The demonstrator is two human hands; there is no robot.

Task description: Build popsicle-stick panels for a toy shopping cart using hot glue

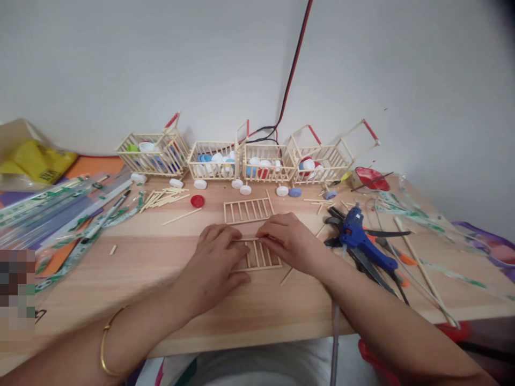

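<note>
A small ladder-like frame of thin wooden sticks (263, 266) lies flat on the table between my hands. My left hand (217, 257) grips its left end, with the thumb at the lower corner and the fingers along the upper side; that end is hidden. At the upper rail, my right hand (285, 238) pinches the stick with thumb and fingertips. Just beyond them lies a second stick frame (247, 210) with several rungs. A loose stick (287, 275) sticks out below my right hand.
Several stick-built miniature carts (213, 161) holding bottle caps line the wall. Right of my hands lie a blue glue gun (358, 233) and its cord. Loose short sticks (164, 198), a red cap (197, 201) and plastic-wrapped packs (60, 214) lie to the left.
</note>
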